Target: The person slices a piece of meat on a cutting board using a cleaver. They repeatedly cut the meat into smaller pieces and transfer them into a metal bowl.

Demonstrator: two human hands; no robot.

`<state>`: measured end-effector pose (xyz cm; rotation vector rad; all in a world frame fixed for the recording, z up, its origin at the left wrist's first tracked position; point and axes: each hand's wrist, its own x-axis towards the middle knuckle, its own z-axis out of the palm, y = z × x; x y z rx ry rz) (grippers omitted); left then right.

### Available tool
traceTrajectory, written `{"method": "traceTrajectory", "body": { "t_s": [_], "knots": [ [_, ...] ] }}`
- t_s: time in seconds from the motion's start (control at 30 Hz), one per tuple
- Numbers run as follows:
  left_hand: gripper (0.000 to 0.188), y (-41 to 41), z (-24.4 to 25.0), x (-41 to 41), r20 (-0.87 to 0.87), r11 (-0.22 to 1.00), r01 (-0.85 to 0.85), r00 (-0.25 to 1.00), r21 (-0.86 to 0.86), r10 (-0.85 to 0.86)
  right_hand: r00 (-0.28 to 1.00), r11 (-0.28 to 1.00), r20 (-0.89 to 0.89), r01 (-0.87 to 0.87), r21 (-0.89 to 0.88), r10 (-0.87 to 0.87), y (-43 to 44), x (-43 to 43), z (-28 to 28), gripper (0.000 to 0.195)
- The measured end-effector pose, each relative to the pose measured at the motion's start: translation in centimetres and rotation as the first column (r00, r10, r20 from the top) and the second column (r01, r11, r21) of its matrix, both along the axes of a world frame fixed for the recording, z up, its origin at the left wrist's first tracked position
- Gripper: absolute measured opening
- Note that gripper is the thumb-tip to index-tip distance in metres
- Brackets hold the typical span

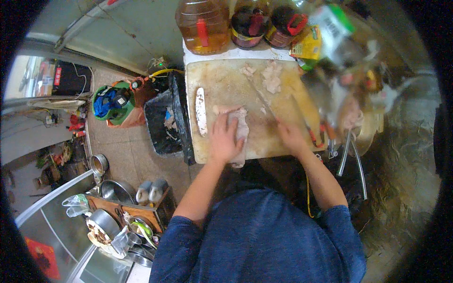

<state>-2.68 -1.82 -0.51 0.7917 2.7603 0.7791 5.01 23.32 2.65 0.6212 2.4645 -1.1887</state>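
Note:
On a worn cutting board, my left hand lies spread over a flat pale piece of raw meat or skin, fingers pressing near its upper edge. My right hand is closed around the handle of a knife, whose thin blade points up and left across the board; the handle is mostly hidden. Pale scraps lie at the board's far side. By the right edge rests another knife with a red and black handle. A white, speckled strip shows at the board's left side.
Behind the board stand a large jug of amber liquid, two dark jars and a yellow packet. A black-lined bin stands left of the board. Metal tongs and more pale meat are at the right.

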Motion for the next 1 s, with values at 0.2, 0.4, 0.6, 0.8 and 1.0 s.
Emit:
{"method": "traceTrajectory", "body": {
  "t_s": [0.2, 0.4, 0.6, 0.8, 1.0],
  "knots": [
    [0.053, 0.0, -0.3, -0.9, -0.093, 0.997, -0.034, 0.995, -0.062, 0.028, 0.96, 0.97, -0.185, -0.18, 0.163, 0.209, -0.9, 5.1, 1.6, 0.037],
    [0.031, -0.9, -3.1, 3.1, -0.137, 0.991, 0.063, 0.987, -0.114, -0.078, 0.921, 0.9, -0.12, -0.325, 0.291, 0.371, -4.6, 6.1, 1.2, 0.039],
    [0.043, -0.5, -1.5, 2.4, 0.019, 0.967, 0.069, 0.998, -0.244, -0.067, 0.88, 0.813, -0.143, -0.341, 0.473, 0.452, -5.5, 5.2, -1.3, 0.044],
    [0.046, -0.2, -0.9, 2.0, 0.091, 0.982, 0.055, 0.995, -0.183, -0.039, 0.805, 0.746, -0.231, -0.341, 0.571, 0.546, -4.9, 2.9, -2.6, 0.045],
    [0.045, -0.4, -0.8, 2.0, 0.109, 0.977, 0.093, 0.991, -0.194, -0.073, 0.745, 0.663, -0.222, -0.366, 0.653, 0.629, -4.3, 0.2, -3.3, 0.044]
  ]
}}
